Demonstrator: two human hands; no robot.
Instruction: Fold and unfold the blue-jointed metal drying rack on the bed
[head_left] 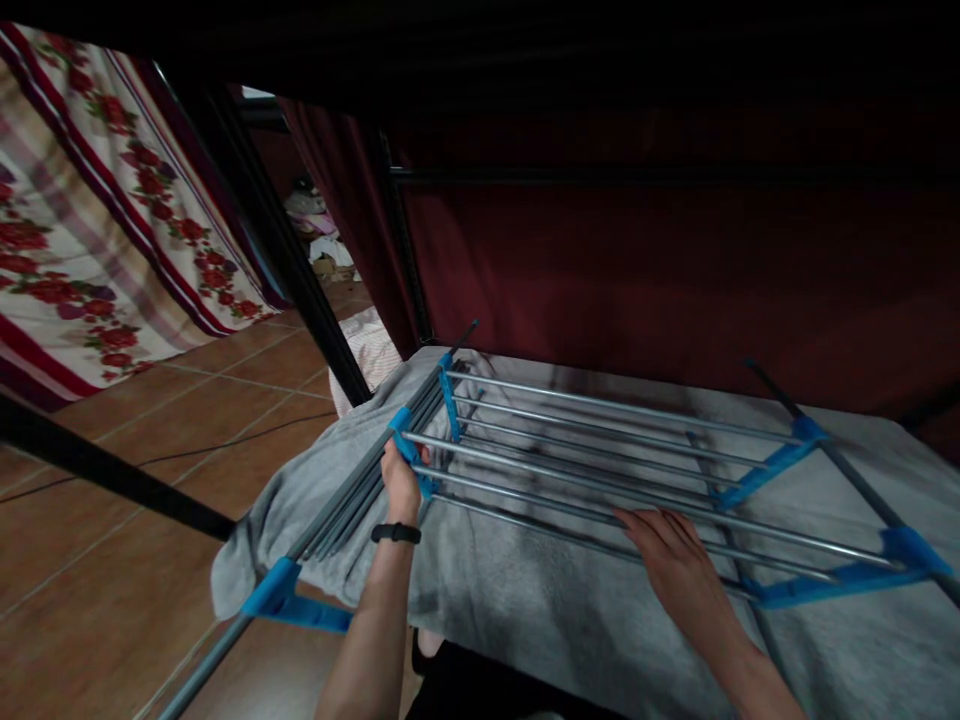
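Holding a blue bracket (409, 451) of the rack (525, 467) in the left hand (402, 488), and wearing a black band (395, 533) on that wrist. Laying the right hand (667, 545) over the silver rods (600, 514), right of their middle; cannot tell whether gripping. Having the rack spreading over a grey blanket (517, 610), and jutting past its left edge above the tiled floor (247, 370). Facing a dark red curtain (600, 270) behind. Seeing a black post (292, 250) to the left and, farther out, a flowered cloth (142, 210) hanging.

Metal rack (600, 485) on grey blanket (517, 590)
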